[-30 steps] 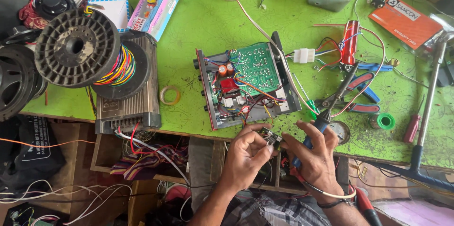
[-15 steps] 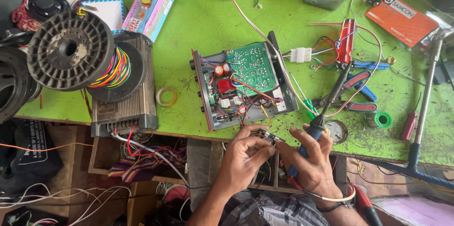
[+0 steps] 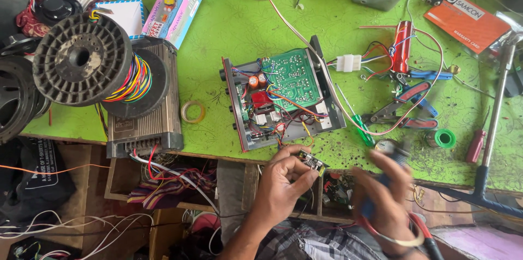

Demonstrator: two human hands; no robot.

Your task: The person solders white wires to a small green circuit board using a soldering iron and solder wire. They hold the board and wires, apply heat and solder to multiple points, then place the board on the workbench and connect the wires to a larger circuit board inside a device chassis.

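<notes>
A small dark circuit module (image 3: 311, 161) is pinched between the thumb and fingers (image 3: 298, 179) of the left hand (image 3: 283, 184), just below the near edge of the green table (image 3: 229, 26) and close to the wires trailing from an opened electronics chassis (image 3: 280, 99). The right hand (image 3: 384, 192) is blurred, with a dark blue-handled tool (image 3: 400, 154) closed in its grip; the tool's tip cannot be made out, and a bangle is seen at the wrist. On the table just above the hands, the chassis is laid open, with a green circuit board (image 3: 294, 77) tilted up inside it and red, yellow and blue wiring bunched at its front. To its right, a white connector (image 3: 348, 63), a red cylindrical part (image 3: 402, 46), blue-and-red pliers (image 3: 408, 102) and a green-handled screwdriver (image 3: 364, 129) are spread among loose wires, with a green roll of tape (image 3: 445, 138) nearby. To the left, a small tape ring (image 3: 193, 112) is lying flat, and 1 black spool of multicoloured wire (image 3: 98, 66) is resting on a grey metal power unit (image 3: 144, 124). An orange card (image 3: 471, 20) is seen at the far right corner.
</notes>
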